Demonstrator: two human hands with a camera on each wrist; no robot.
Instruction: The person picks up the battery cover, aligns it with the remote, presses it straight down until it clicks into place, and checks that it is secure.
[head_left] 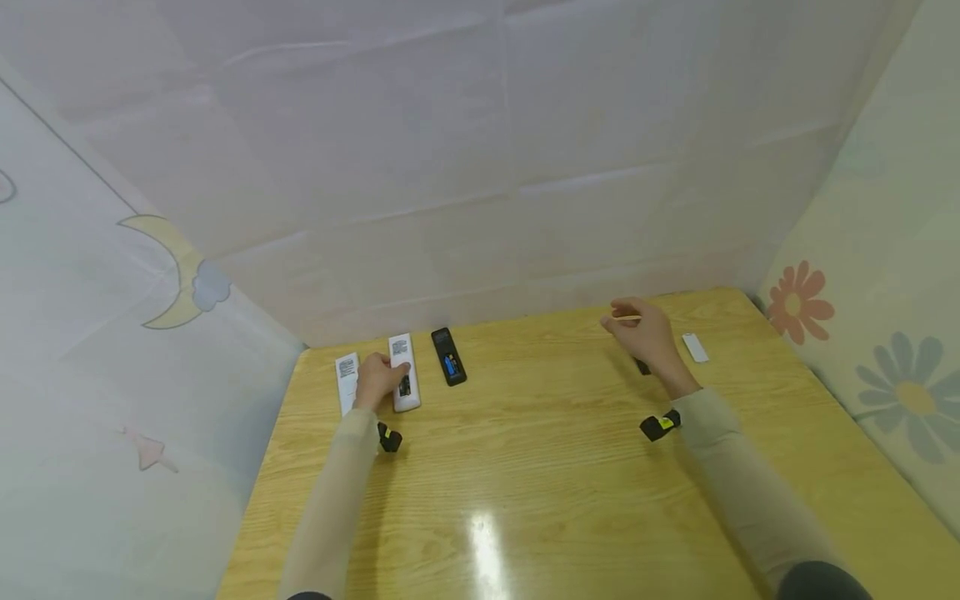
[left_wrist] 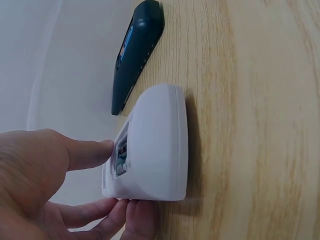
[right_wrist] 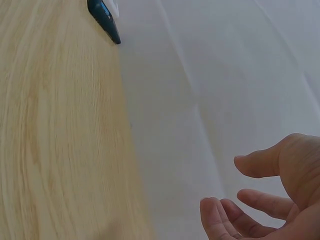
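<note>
A white remote control [head_left: 406, 398] lies back up on the table, its battery compartment uncovered. My left hand [head_left: 377, 382] holds it at the side: in the left wrist view the thumb [left_wrist: 90, 154] rests at the edge of the open compartment and the other fingers touch the remote's long side. Batteries [left_wrist: 121, 159] show inside. On one side of it lies a black remote control [head_left: 448, 357] with a blue battery [head_left: 450, 364] in its bay; on the other, a second white remote [head_left: 347, 379], partly behind the hand. My right hand [head_left: 645, 335] hovers over the table's far right, fingers loosely bent around nothing.
A small dark piece [head_left: 642, 367] shows partly from under the right hand. To its right lies a white rectangular cover [head_left: 695, 347]. Wood-grain table [head_left: 525, 450] spreads in front, with a pale cloth wall [head_left: 480, 208] along its back edge and printed cloth on both sides.
</note>
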